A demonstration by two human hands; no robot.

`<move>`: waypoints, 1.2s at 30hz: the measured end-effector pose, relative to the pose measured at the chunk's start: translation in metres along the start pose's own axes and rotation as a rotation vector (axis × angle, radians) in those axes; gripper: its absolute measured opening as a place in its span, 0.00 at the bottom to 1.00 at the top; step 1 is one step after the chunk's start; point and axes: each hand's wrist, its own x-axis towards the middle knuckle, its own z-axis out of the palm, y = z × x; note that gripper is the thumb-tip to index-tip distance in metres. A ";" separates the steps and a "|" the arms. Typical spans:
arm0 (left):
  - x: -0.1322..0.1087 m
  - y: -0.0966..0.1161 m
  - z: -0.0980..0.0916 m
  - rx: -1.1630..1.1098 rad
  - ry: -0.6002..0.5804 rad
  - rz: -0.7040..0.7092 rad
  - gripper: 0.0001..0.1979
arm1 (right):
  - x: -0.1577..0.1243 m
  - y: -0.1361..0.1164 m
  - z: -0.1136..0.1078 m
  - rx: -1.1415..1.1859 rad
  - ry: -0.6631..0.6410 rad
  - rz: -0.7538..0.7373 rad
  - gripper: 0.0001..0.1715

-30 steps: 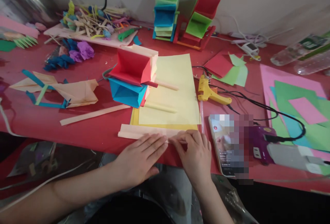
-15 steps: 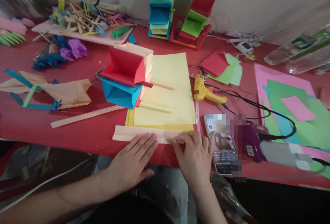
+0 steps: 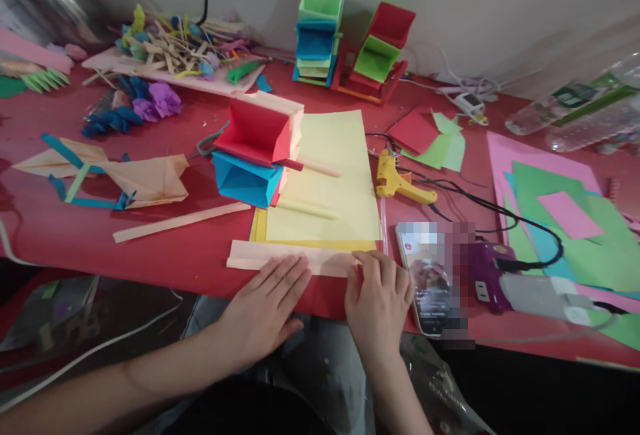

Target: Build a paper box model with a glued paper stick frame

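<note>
Fingers (image 3: 286, 276) of our left hand (image 3: 263, 308): flat, close together, pressing the folded peach paper strip (image 3: 257, 255). Right hand (image 3: 379, 301): fingers bent over its right end; pinching or pressing, we cannot tell. Strip's long axis: left-right along the red table's (image 3: 165, 255) near edge, just beyond both hands.

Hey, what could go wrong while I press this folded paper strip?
The peach paper strip lies at the front edge of the table under the left hand and right hand; uneven pressure could skew the crease. The phone beside the right hand reaches that edge and might get knocked off.
</note>
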 end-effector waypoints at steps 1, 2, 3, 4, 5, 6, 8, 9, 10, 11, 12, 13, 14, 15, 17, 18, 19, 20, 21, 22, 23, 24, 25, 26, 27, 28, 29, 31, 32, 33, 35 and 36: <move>0.000 0.001 0.000 -0.002 -0.002 -0.007 0.32 | -0.006 -0.004 0.001 0.076 -0.004 -0.064 0.13; 0.000 0.001 0.000 -0.004 -0.001 -0.014 0.31 | -0.012 -0.008 0.001 0.158 -0.019 -0.149 0.16; 0.000 0.001 0.001 -0.005 -0.002 -0.018 0.31 | -0.019 -0.011 0.003 0.236 -0.049 -0.247 0.20; 0.000 0.002 0.001 -0.005 -0.004 -0.019 0.31 | -0.025 -0.014 0.004 0.284 -0.080 -0.319 0.22; 0.001 0.002 0.001 -0.003 -0.003 -0.018 0.30 | -0.031 -0.015 0.005 0.304 -0.109 -0.361 0.23; 0.001 0.002 0.001 -0.001 0.000 -0.016 0.30 | -0.034 -0.015 0.006 0.303 -0.127 -0.371 0.24; 0.000 0.002 0.000 0.007 0.004 -0.018 0.30 | -0.036 -0.009 0.007 0.289 -0.155 -0.366 0.22; -0.001 0.002 0.000 0.013 0.008 -0.028 0.30 | -0.035 -0.005 0.006 0.287 -0.170 -0.364 0.20; -0.004 0.002 -0.001 0.021 0.011 -0.044 0.30 | -0.033 0.000 0.005 0.287 -0.175 -0.358 0.19; -0.007 0.002 -0.001 0.031 0.011 -0.066 0.30 | -0.031 0.005 0.003 0.287 -0.175 -0.348 0.17; -0.011 0.001 -0.002 0.042 0.012 -0.093 0.29 | -0.029 0.009 0.001 0.285 -0.171 -0.338 0.16; -0.016 0.000 -0.003 0.053 0.017 -0.115 0.29 | -0.027 0.013 0.000 0.280 -0.165 -0.327 0.15; -0.022 -0.002 -0.004 0.065 0.025 -0.138 0.29 | -0.026 0.016 -0.001 0.276 -0.154 -0.318 0.14; -0.028 -0.004 -0.005 0.077 0.037 -0.163 0.29 | -0.026 0.019 -0.001 0.274 -0.142 -0.319 0.14; -0.040 -0.010 -0.007 0.100 0.063 -0.201 0.28 | -0.024 0.022 0.000 0.288 -0.105 -0.335 0.14; -0.045 -0.014 -0.008 0.108 0.070 -0.215 0.28 | -0.022 0.023 0.001 0.305 -0.077 -0.345 0.14; -0.048 -0.018 -0.009 0.112 0.074 -0.227 0.27 | -0.020 0.023 0.002 0.324 -0.048 -0.355 0.15; -0.051 -0.022 -0.010 0.109 0.078 -0.237 0.25 | -0.017 0.024 0.003 0.340 -0.026 -0.367 0.15; -0.052 -0.027 -0.012 0.096 0.084 -0.240 0.24 | -0.014 0.025 0.004 0.348 -0.011 -0.379 0.14; -0.052 -0.031 -0.013 0.075 0.093 -0.247 0.22 | -0.010 0.026 0.004 0.350 -0.013 -0.397 0.14; -0.052 -0.035 -0.015 0.048 0.110 -0.256 0.21 | -0.007 0.027 0.004 0.349 -0.029 -0.422 0.13; -0.051 -0.039 -0.016 0.018 0.131 -0.261 0.19 | -0.004 0.028 0.003 0.349 -0.054 -0.450 0.12; -0.049 -0.043 -0.017 -0.009 0.155 -0.262 0.17 | -0.003 0.029 0.002 0.351 -0.082 -0.482 0.12; -0.048 -0.046 -0.019 -0.033 0.177 -0.256 0.15 | -0.002 0.030 0.001 0.358 -0.111 -0.512 0.13; -0.047 -0.049 -0.019 -0.054 0.197 -0.244 0.14 | -0.003 0.030 0.000 0.366 -0.130 -0.537 0.13; -0.046 -0.052 -0.020 -0.077 0.212 -0.227 0.12 | -0.004 0.030 0.000 0.370 -0.138 -0.554 0.13; -0.045 -0.054 -0.021 -0.105 0.224 -0.207 0.11 | -0.005 0.030 -0.001 0.370 -0.138 -0.561 0.13; -0.042 -0.058 -0.021 -0.174 0.240 -0.167 0.09 | -0.006 0.027 -0.001 0.365 -0.129 -0.543 0.12; -0.041 -0.060 -0.022 -0.207 0.244 -0.154 0.08 | -0.006 0.025 -0.001 0.363 -0.124 -0.510 0.12; -0.039 -0.061 -0.022 -0.231 0.246 -0.150 0.07 | -0.006 0.023 -0.001 0.360 -0.125 -0.467 0.11; -0.036 -0.063 -0.023 -0.244 0.236 -0.162 0.06 | -0.003 0.019 0.000 0.354 -0.137 -0.364 0.10; -0.035 -0.063 -0.024 -0.238 0.223 -0.177 0.06 | -0.002 0.018 0.000 0.352 -0.144 -0.319 0.10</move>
